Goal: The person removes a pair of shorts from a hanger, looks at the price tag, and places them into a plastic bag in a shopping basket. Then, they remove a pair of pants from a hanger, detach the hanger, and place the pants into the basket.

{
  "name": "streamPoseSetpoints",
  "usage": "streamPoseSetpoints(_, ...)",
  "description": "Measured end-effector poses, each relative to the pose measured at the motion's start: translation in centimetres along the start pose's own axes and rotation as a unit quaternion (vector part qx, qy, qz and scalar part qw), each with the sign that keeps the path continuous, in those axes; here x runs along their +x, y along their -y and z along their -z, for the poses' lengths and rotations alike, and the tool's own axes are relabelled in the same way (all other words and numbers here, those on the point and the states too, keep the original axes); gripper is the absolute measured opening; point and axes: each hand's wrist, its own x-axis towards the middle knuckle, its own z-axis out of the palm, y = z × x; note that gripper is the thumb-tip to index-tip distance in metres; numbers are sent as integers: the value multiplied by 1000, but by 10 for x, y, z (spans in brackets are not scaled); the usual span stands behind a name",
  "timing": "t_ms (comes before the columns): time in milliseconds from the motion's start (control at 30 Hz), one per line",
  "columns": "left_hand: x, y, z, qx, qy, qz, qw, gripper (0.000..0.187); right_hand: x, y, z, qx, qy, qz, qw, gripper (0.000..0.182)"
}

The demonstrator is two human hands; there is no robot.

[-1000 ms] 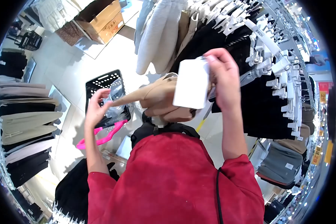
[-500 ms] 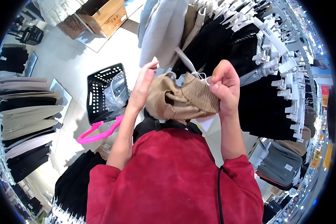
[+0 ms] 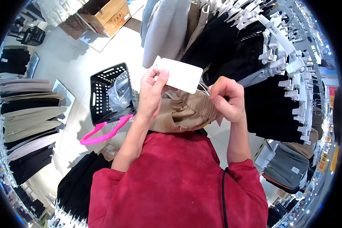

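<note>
A blank-looking white tag [image 3: 181, 76] is pinched between the thumb and fingers of my left hand [image 3: 153, 89]. Its face is turned up to the camera. White string runs from the tag's right end to my right hand [image 3: 229, 98], whose fingers are closed at the waistband edge. Tan trousers [image 3: 188, 114] with a gathered elastic waistband hang below both hands, in front of my red top. Whether my right fingers grip the string alone or the cloth too is hard to tell.
A black basket [image 3: 95, 97] with pink handles [image 3: 98, 140] and clear plastic inside stands on the floor at left. Black trousers [image 3: 273, 110] hang on white hangers at right. Folded clothes [image 3: 32, 114] line the left side. A cardboard box [image 3: 116, 22] is at the top.
My left hand has moved from beside the trousers and now pinches the white tag, which is spread face up. My right hand has curled closer around the string.
</note>
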Motion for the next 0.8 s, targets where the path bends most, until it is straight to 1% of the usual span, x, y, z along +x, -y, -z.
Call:
streamPoseSetpoints(33, -4, -1, 0, -8, -13, -21, 1000, 14, -4, -6, 3, -24, -20, -5, 999, 10)
streamPoseSetpoints(67, -9, -2, -1, -22, -20, -47, 998, 21, -4, -6, 1, -7, -60, -34, 998, 10)
streamPoseSetpoints(100, -15, -9, -12, -1, -68, -72, 995, 40, -5, -6, -1, 11, -101, -63, 993, 10)
streamPoseSetpoints(133, -19, -10, -12, 8, -85, -86, 993, 52, -3, -6, 0, -15, -118, -67, 991, 9)
streamPoseSetpoints(167, -24, -10, -12, 18, -102, -99, 990, 64, -3, -13, 2, -6, -138, -78, 987, 7)
streamPoseSetpoints(233, -34, -13, -15, 36, -99, -100, 989, 72, -2, -24, 3, 8, -175, -87, 981, 5)
streamPoseSetpoints(267, -38, -14, -17, 46, -98, -101, 989, 76, 0, -27, 0, 23, -209, -96, 973, 6)
streamPoseSetpoints(300, -42, -12, -22, 50, -96, -103, 989, 73, 2, -28, -3, 33, -232, -94, 968, 6)
streamPoseSetpoints(367, -52, -8, -14, 116, -38, -56, 991, 63, 5, -28, -6, 52, -282, -92, 954, 6)
streamPoseSetpoints(400, -57, -15, -16, 161, 0, -4, 987, 53, 7, -30, -4, 28, -298, -76, 951, 6)
streamPoseSetpoints(433, -59, -10, -14, 178, 59, 11, 982, 44, 13, -28, -3, 39, -316, -57, 946, 6)
streamPoseSetpoints(500, -66, -6, -22, 64, 79, 151, 983, 36, 20, -17, -5, 54, -320, -48, 945, 7)
streamPoseSetpoints(533, -68, -1, -21, 72, 112, 162, 978, 28, 23, -14, -7, 65, -316, -49, 945, 7)
streamPoseSetpoints(633, -72, 5, -31, 85, 139, 192, 968, 26, 31, -8, -15, 81, -302, -30, 949, 4)
streamPoseSetpoints(767, -73, -6, -43, 121, 127, 185, 967, 22, 32, -8, -11, 73, -290, -16, 954, 5)
streamPoseSetpoints(800, -74, -6, -44, 126, 120, 181, 968, 24, 32, -8, -10, 75, -292, -15, 953, 5)
